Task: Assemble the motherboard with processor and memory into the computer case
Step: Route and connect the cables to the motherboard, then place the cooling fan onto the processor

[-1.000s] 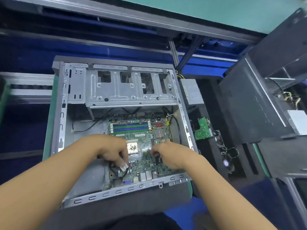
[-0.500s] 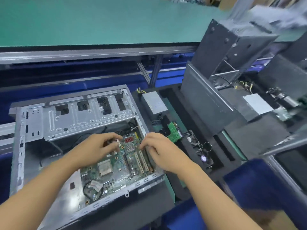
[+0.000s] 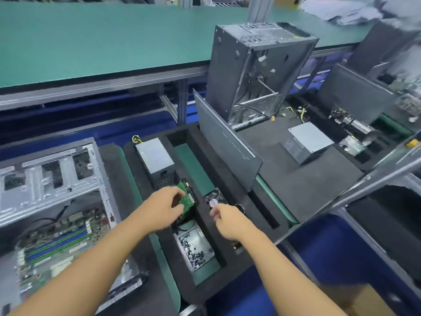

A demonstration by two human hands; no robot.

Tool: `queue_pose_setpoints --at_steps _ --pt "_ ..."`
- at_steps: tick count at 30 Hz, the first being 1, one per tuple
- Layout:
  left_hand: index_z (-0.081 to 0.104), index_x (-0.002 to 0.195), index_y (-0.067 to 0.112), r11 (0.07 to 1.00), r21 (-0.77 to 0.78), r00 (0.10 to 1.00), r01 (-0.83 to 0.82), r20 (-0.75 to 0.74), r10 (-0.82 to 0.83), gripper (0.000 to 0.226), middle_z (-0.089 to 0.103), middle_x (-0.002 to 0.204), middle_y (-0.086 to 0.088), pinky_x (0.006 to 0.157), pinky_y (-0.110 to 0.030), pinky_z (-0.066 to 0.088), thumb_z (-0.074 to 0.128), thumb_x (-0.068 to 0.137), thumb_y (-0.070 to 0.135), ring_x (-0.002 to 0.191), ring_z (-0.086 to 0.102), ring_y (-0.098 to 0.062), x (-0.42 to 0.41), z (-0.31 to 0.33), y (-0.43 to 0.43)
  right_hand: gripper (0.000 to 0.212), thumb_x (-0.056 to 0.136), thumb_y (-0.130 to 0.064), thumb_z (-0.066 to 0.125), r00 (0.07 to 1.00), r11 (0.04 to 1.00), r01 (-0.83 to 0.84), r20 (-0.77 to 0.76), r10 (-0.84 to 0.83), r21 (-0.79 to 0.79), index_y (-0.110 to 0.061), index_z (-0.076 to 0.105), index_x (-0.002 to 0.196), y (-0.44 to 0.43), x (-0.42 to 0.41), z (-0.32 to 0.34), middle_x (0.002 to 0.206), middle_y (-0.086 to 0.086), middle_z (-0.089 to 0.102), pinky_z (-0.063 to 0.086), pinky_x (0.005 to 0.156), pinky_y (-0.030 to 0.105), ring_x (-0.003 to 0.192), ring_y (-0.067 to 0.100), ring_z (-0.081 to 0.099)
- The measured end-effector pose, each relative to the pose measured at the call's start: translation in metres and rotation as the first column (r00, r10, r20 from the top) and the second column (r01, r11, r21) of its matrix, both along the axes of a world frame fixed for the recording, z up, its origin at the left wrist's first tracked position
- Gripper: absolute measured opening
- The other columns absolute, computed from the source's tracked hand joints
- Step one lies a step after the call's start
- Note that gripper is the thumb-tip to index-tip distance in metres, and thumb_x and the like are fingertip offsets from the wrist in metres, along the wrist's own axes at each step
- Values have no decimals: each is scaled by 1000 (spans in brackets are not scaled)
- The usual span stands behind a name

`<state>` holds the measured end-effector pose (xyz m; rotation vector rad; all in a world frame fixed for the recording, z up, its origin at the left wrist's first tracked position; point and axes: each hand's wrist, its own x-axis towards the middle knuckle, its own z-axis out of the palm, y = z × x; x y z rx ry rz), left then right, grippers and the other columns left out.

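The motherboard (image 3: 45,267) lies flat inside the open computer case (image 3: 45,181), which lies on its side at the lower left of the view. Blue and green memory slots (image 3: 57,242) run across the board, too blurred to tell whether sticks sit in them; a black cable (image 3: 62,209) trails from the case's drive cage down to the board.

Both hands are outside the case, to its right, over a black foam tray (image 3: 209,288) that sits just beside it. The left hand (image 3: 163,209), the nearer to the case, has thumb and fingers curved toward the edge of a green circuit card (image 3: 188,198) standing in the tray; I cannot tell whether it actually grips the card. The right hand (image 3: 227,222), farther from the case, is clenched, fingers curled in with nothing visible in them; it is near a small black fan (image 3: 213,195) with a pale round label.

Also in the tray right of the case, a grey power supply (image 3: 155,157) lies with yellow wires at its far end; a shallow metal dish (image 3: 193,236) holds dark screws (image 3: 196,254).

Farther right of the case a grey side panel (image 3: 225,147) leans upright; beyond it a second case (image 3: 250,65) stands on end, with a second power supply (image 3: 307,142) lying near it. Behind the case runs a long table (image 3: 102,37) topped with a green mat.
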<state>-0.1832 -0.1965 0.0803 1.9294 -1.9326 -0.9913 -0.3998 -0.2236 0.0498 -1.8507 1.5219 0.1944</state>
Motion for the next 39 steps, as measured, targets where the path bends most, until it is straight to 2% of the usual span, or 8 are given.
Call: queue_pose_setpoints --at_steps 3,6,12,19,26,31,34,39 --pt "52 132 18 989 145 999 -28 35 23 39 57 130 1 91 -24 42 53 94 26 111 55 -16 -30 -21 -19 36 95 -3 53 990 998 56 -130 -55 4 -14 58 129 -25 -40 -22 130 10 59 50 96 36 112 30 61" --pt "49 133 18 962 268 999 -46 25 41 40 57 129 -1 83 -26 45 52 94 26 106 59 -21 -55 -43 -28 48 92 -2 59 929 981 -192 -325 179 -7 -8 47 138 -38 -70 -50 138 16 48 45 102 41 126 36 49" --pt "48 133 17 926 375 999 -42 25 35 42 59 118 2 86 -30 51 52 93 26 101 61 -16 -79 -72 -24 100 90 -27 71 555 692 -722 -596 581 4 -10 2 160 -35 -76 -107 165 12 14 14 122 49 148 35 21" --pt "50 132 18 946 321 998 -52 -14 60 39 58 121 4 91 -27 49 52 93 24 103 59 -11 -66 -67 -21 83 76 -39 80 507 557 -824 -570 646 -102 -10 39 142 -48 -75 -108 133 10 51 32 109 41 123 31 45" --pt "53 127 27 992 106 983 -74 -161 90 31 59 119 11 89 -23 47 53 95 27 101 58 -3 -50 -29 -20 88 70 -50 79 733 764 -629 -439 519 -147 -12 40 139 -55 -58 -17 131 8 49 43 102 41 122 32 42" --pt "53 125 38 985 27 939 -172 -299 172 32 56 124 18 84 -29 52 56 94 39 101 62 -6 -14 6 -11 87 71 -40 78 903 885 -426 -145 404 -190 -22 38 145 -46 -18 69 121 -1 46 47 98 44 119 22 38" --pt "48 128 48 988 45 850 -149 -504 151 47 52 128 28 89 -19 47 62 84 58 119 53 2 19 29 7 82 70 -42 77 910 892 -408 -6 415 -196 -27 44 143 -39 15 113 105 -8 47 47 97 41 111 17 43" --pt "31 135 66 999 42 771 -21 -635 43 89 38 141 36 102 -25 44 80 61 63 124 47 12 84 60 56 97 67 -55 75 879 887 -409 168 446 -213 -49 30 152 -15 83 156 140 -12 50 41 98 23 128 7 48"
